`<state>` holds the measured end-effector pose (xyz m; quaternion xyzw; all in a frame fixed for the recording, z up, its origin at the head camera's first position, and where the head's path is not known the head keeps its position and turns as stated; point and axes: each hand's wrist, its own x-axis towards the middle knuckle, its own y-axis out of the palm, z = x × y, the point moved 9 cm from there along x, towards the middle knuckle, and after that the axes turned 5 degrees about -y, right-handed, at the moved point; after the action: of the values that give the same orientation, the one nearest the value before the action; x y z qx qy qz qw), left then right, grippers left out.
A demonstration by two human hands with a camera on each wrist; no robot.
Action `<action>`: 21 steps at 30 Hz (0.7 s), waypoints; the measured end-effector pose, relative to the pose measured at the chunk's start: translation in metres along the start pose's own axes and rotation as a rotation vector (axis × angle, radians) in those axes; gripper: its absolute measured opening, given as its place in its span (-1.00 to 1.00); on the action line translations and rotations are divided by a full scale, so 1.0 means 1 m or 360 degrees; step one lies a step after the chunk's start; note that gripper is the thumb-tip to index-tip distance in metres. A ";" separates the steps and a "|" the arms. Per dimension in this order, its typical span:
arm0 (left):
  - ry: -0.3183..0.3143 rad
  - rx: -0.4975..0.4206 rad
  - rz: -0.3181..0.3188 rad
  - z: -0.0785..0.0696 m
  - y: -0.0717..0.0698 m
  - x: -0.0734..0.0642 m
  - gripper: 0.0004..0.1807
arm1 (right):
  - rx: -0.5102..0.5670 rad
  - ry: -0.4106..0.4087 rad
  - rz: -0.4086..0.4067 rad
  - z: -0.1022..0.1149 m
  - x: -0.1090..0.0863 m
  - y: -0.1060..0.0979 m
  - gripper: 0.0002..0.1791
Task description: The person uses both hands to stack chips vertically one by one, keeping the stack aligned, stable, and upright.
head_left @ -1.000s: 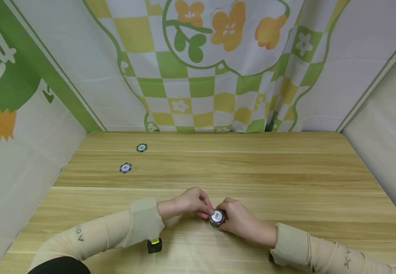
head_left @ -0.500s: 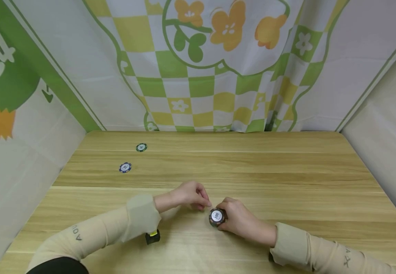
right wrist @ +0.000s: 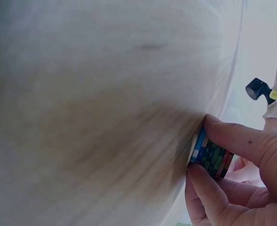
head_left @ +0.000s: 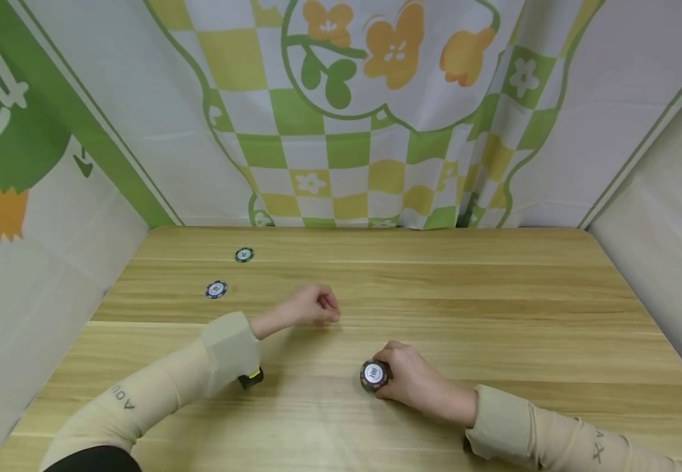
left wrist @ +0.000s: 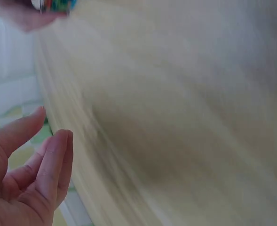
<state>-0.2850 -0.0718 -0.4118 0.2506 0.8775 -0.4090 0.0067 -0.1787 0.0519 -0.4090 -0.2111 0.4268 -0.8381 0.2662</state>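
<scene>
A stack of poker chips [head_left: 373, 373] stands on the wooden table with a dark chip marked 100 on top. My right hand [head_left: 416, 380] grips its sides between thumb and fingers. Blue, green and reddish edges show along the stack [right wrist: 212, 154] in the right wrist view. My left hand [head_left: 307, 305] is over the table to the upper left of the stack. In the left wrist view this hand [left wrist: 32, 176] has loosely bent fingers, the thumb stands apart from them, and nothing is between them.
A green chip [head_left: 244, 254] and a blue chip [head_left: 216, 289] lie flat and separate at the table's far left. A patterned curtain [head_left: 347, 151] hangs behind the back edge of the wooden table [head_left: 530, 295], with fabric walls on both sides.
My left hand has left the top of the chip stack and moved up and to the left, its fingers loosening. The right hand and the stack have stayed in place.
</scene>
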 end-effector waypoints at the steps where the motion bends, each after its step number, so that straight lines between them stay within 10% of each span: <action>1: -0.0007 0.0019 -0.0020 0.003 -0.004 0.001 -0.80 | 0.0006 0.0004 0.0002 0.000 0.000 0.000 -0.57; 21: -0.0118 0.0240 -0.0365 0.062 -0.086 0.017 -0.71 | 0.0038 0.0031 0.0018 -0.002 0.000 0.001 -0.58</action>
<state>-0.3506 -0.1557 -0.3953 0.1331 0.8662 -0.4809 -0.0267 -0.1795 0.0520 -0.4108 -0.1973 0.4204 -0.8436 0.2694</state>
